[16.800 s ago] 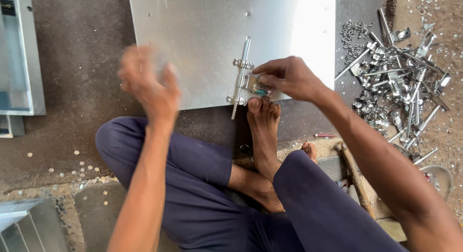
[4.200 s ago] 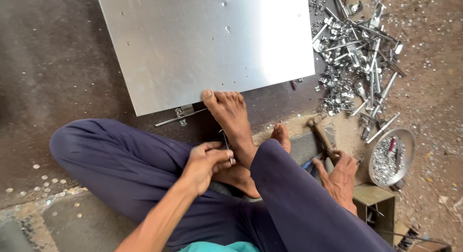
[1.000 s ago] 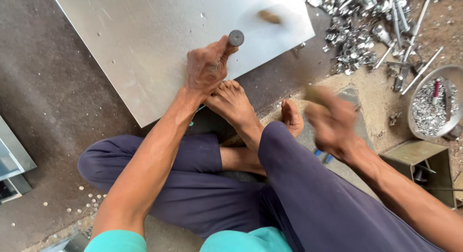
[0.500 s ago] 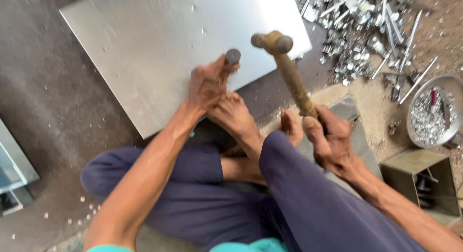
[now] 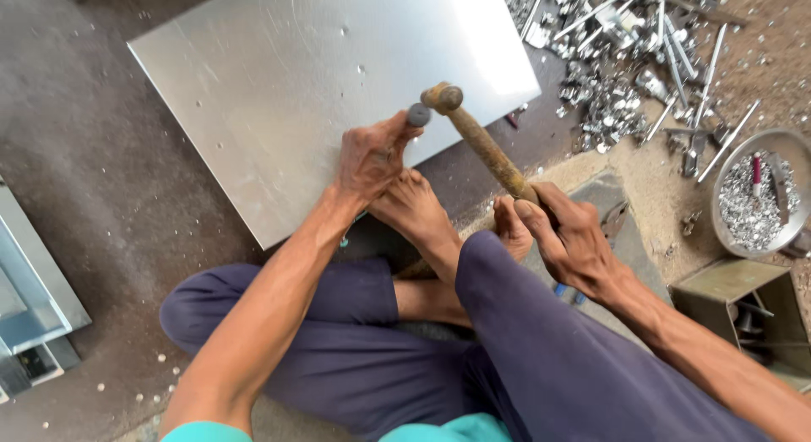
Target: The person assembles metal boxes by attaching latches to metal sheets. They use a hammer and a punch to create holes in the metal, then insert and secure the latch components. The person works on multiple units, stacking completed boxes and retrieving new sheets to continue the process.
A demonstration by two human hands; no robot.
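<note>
Head view: person seated on the floor, metal sheet (image 5: 321,95) taken as landmark. Left hand (image 5: 372,159) at the sheet's near edge, grip clamped on a short punch (image 5: 418,115) stood on the sheet just inside that edge. Right hand (image 5: 574,243), off the sheet's near-right corner, grip closed round the wooden handle of a hammer (image 5: 481,142); hammer head just beside the punch top. One bare foot (image 5: 414,210) presses on the sheet's near edge. Pile of metal fittings (image 5: 625,62) lies beyond the sheet's right side. Judgement: keep the punch upright, fingers low, strike squarely, foot pressure steady so the sheet cannot skid.
</note>
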